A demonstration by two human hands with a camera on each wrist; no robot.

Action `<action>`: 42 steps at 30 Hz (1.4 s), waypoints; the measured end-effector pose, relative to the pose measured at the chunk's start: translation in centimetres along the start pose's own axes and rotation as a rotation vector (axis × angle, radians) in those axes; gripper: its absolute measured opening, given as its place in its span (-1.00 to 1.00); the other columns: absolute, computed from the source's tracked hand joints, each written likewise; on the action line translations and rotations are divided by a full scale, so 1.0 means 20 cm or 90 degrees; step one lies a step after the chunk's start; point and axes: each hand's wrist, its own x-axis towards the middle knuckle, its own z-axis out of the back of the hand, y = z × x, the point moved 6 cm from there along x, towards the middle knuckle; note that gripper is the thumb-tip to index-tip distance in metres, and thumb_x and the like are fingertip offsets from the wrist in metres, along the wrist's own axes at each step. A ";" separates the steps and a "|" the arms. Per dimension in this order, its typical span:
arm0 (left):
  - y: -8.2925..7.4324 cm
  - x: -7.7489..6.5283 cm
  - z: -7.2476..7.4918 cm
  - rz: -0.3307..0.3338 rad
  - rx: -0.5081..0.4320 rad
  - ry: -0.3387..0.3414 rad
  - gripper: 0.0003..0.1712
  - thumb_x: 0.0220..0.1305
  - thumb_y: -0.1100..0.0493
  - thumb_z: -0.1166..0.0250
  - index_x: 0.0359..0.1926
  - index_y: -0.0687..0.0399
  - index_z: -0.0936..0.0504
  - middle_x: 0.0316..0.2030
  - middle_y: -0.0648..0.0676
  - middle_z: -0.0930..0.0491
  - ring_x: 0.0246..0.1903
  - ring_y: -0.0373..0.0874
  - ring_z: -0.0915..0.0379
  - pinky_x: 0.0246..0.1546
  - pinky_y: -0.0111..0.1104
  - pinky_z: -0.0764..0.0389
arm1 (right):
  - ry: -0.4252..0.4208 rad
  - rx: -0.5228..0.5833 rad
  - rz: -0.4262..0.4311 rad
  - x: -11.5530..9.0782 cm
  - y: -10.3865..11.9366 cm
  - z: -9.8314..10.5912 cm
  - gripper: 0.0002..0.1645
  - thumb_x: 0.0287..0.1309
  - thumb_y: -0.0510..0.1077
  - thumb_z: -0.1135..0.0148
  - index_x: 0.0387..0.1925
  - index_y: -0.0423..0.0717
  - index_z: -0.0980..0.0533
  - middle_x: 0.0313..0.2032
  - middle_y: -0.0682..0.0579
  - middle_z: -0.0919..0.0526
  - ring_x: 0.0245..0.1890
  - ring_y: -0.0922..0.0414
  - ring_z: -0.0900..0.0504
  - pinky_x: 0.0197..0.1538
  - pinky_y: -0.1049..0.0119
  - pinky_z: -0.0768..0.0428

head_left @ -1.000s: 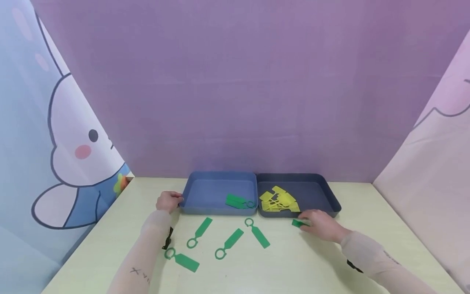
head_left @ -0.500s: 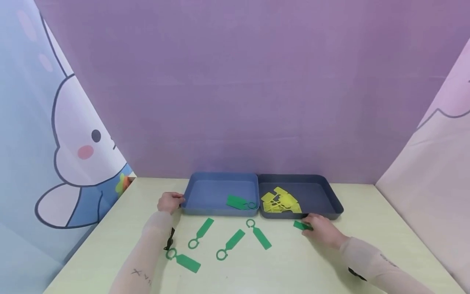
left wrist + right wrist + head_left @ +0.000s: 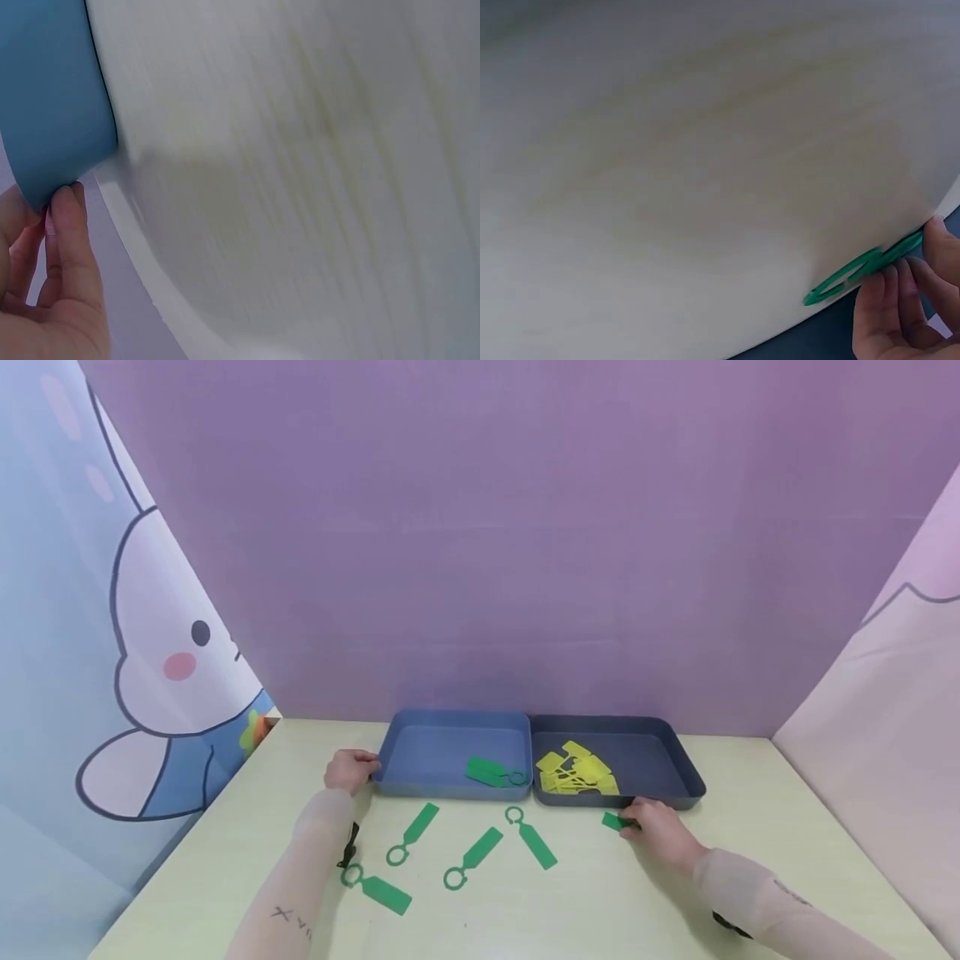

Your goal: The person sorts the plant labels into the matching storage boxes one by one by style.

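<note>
In the head view, my left hand [image 3: 351, 771] is at the left end of the blue tray [image 3: 423, 752]. The left wrist view shows its thumb and fingers pinching the tray's rim [image 3: 56, 112]. My right hand [image 3: 663, 833] pinches a green ring tag [image 3: 612, 821] just in front of the dark tray [image 3: 637, 760]. In the right wrist view, the tag's ring [image 3: 840, 281] sticks out past the fingertips. Two overlapping green tags [image 3: 491, 772] lie in the blue tray. A heap of yellow tags [image 3: 581, 772] fills the dark tray's left part.
Several more green tags lie on the pale table, including one at the left front [image 3: 386, 894], one in the middle [image 3: 482, 847] and one farther right [image 3: 536, 843]. Both trays stand side by side before a purple backdrop [image 3: 510, 543].
The head view has shifted slightly, so everything sits a little farther right. My right hand has drawn slightly nearer with the green ring tag. My left hand stays at the blue tray.
</note>
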 end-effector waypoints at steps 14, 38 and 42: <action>-0.01 0.00 0.00 0.007 0.013 0.000 -0.69 0.18 0.15 -0.20 -0.10 0.22 -0.63 -0.17 0.22 -0.64 -0.40 -0.07 -0.57 -0.18 -0.17 -0.46 | 0.025 0.003 0.053 -0.02 0.05 0.02 -0.83 -0.15 -0.31 -0.37 -0.39 -0.26 -0.63 -0.47 0.04 -0.60 -0.46 0.21 -0.48 -0.39 0.37 -0.50; 0.00 -0.02 0.01 0.010 -0.002 0.005 -0.69 0.19 0.17 -0.20 -0.08 0.25 -0.61 -0.14 0.24 -0.63 -0.42 -0.13 -0.57 -0.33 -0.31 -0.48 | 0.049 0.005 0.178 0.01 0.27 0.10 -0.87 -0.07 -0.27 -0.33 -0.50 -0.01 -0.53 -0.52 0.21 -0.44 -0.52 0.32 -0.27 -0.44 0.43 -0.27; -0.02 -0.02 0.01 0.011 -0.004 0.004 -0.68 0.20 0.16 -0.19 -0.07 0.25 -0.61 -0.13 0.24 -0.63 -0.42 -0.13 -0.58 -0.31 -0.29 -0.49 | 0.046 0.015 0.190 0.02 0.33 0.13 -0.89 -0.06 -0.26 -0.33 -0.50 -0.03 -0.54 -0.53 0.21 -0.45 -0.53 0.31 -0.30 -0.46 0.45 -0.28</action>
